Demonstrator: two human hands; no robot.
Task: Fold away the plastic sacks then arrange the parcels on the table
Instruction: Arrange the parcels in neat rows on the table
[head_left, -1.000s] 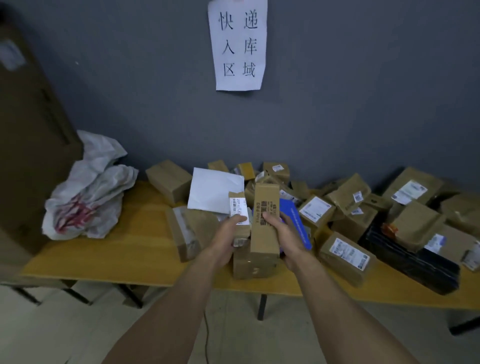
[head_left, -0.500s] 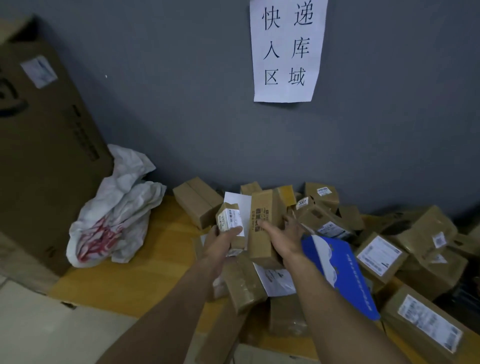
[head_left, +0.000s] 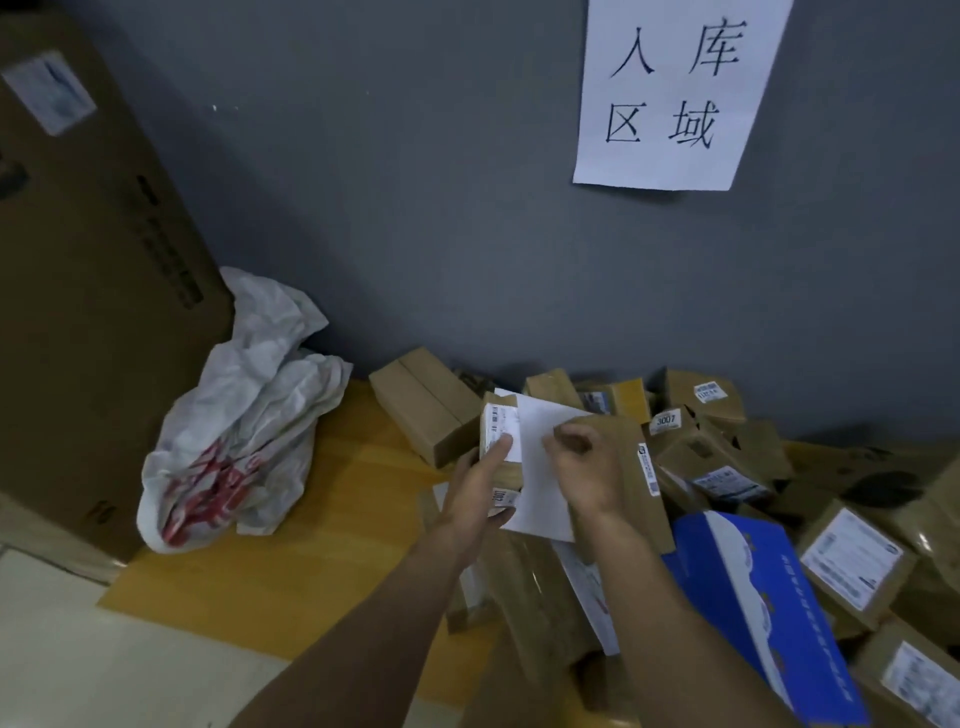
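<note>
left hand (head_left: 478, 493): thumb and fingers grip small labelled carton (head_left: 497, 423), held over parcel pile (head_left: 727, 457), middle of table (head_left: 337, 493) | right hand (head_left: 584, 467): fingers curled at long carton (head_left: 641, 499), grip cannot tell | handling: probably light, stiff; take 2 opposite sides

A crumpled white sack (head_left: 249, 415) with red print lies at our table's (head_left: 332, 545) left end. Brown parcels (head_left: 727, 447) sit heaped by the wall. We hold a small box (head_left: 501, 426) and a long box (head_left: 641, 483).
</note>
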